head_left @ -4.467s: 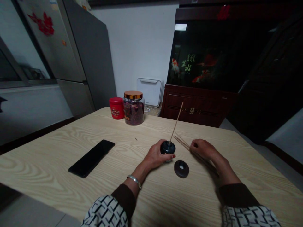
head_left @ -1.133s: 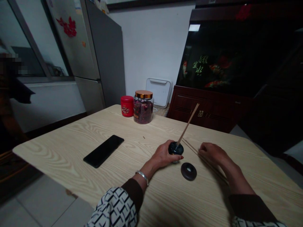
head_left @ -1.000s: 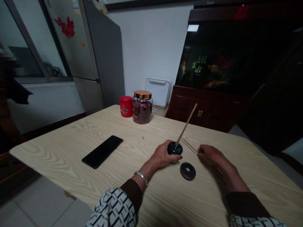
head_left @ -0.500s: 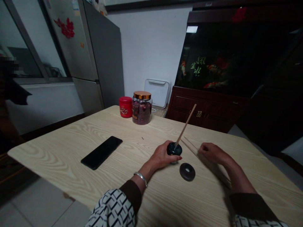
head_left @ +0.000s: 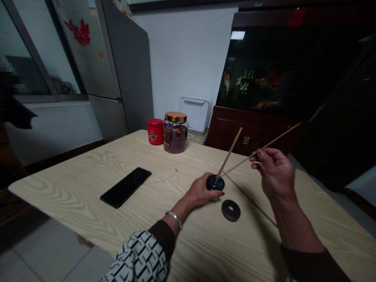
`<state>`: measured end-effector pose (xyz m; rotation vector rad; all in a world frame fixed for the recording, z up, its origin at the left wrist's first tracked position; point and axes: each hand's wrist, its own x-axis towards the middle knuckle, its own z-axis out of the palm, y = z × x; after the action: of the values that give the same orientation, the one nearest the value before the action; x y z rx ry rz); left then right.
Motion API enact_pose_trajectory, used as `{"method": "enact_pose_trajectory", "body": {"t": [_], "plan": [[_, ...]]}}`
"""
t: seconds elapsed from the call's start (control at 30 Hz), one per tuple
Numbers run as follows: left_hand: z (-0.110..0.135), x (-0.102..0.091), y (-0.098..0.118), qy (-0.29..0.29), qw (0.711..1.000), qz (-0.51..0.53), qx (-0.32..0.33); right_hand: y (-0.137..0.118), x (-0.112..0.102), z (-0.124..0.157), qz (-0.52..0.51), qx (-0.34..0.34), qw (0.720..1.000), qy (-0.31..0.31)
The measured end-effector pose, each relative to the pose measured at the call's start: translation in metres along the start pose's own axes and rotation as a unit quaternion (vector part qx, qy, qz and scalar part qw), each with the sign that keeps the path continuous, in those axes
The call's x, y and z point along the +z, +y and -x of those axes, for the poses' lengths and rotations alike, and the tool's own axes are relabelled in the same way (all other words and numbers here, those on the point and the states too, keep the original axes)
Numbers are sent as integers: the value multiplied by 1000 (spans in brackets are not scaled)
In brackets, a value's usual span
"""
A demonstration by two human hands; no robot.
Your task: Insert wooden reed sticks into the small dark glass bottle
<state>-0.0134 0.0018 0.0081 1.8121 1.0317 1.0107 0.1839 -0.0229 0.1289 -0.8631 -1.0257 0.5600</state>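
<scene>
My left hand (head_left: pixel 201 190) is wrapped round a small dark glass diffuser bottle (head_left: pixel 215 183) standing on the table. A bundle of thin wooden sticks (head_left: pixel 231 150) leans out of its neck, tilted to the right. My right hand (head_left: pixel 276 170), raised to the right of the bottle, pinches a single diffuser reed (head_left: pixel 282 135) between thumb and fingers. The lower end of that reed points down toward the bottle; whether it touches cannot be told. Another reed (head_left: pixel 249 199) lies on the table below my right hand. A dark round ring-shaped lid (head_left: pixel 231 210) lies just in front of the bottle.
A black phone (head_left: pixel 126 187) lies on the wooden table (head_left: pixel 73 188) to the left. At its back edge stand a red canister (head_left: pixel 155 132) and a glass jar of dried flowers (head_left: pixel 175 135) with a copper-coloured lid. A fridge (head_left: pixel 129 70) and a fish tank (head_left: pixel 264 74) are behind.
My right hand has risen from the table with one reed, which now slants up to the right. The other reed stays on the table. My left hand still holds the bottle.
</scene>
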Motion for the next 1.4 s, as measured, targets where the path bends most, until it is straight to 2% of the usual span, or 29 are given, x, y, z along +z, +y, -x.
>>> {"method": "enact_pose_trajectory", "body": {"t": [0.2,0.33,0.47,0.57,0.63,0.73,0.8,0.83,0.9,0.97,1.13,1.4], "plan": [[0,-1,2,-3,1000,10,0,18,5,8,65,-33,996,-42],[1,-1,2,1,1000,5,6,27,10,15,97,27,989,-108],[0,0,0,4,1000,4,10,32,4,11,161,102,957,-217],[0,1,0,4,1000,2,12,40,-15,-2,254,94,929,-252],[0,1,0,4,1000,1,10,51,-33,-11,370,71,881,-287],[0,0,0,5,1000,0,7,73,-58,-20,550,55,761,-340],[0,0,0,7,1000,0,7,86,-70,-20,616,76,694,-365],[0,0,0,7,1000,-1,8,92,-74,-20,633,91,671,-375],[0,0,0,8,1000,-1,10,100,-79,-18,649,117,645,-386],[0,0,1,7,1000,-3,12,104,-82,-17,652,127,639,-386],[1,0,2,2,1000,-2,12,107,-83,-17,644,133,651,-380],[0,1,3,3,1000,6,9,103,-78,-11,612,129,700,-345]]}}
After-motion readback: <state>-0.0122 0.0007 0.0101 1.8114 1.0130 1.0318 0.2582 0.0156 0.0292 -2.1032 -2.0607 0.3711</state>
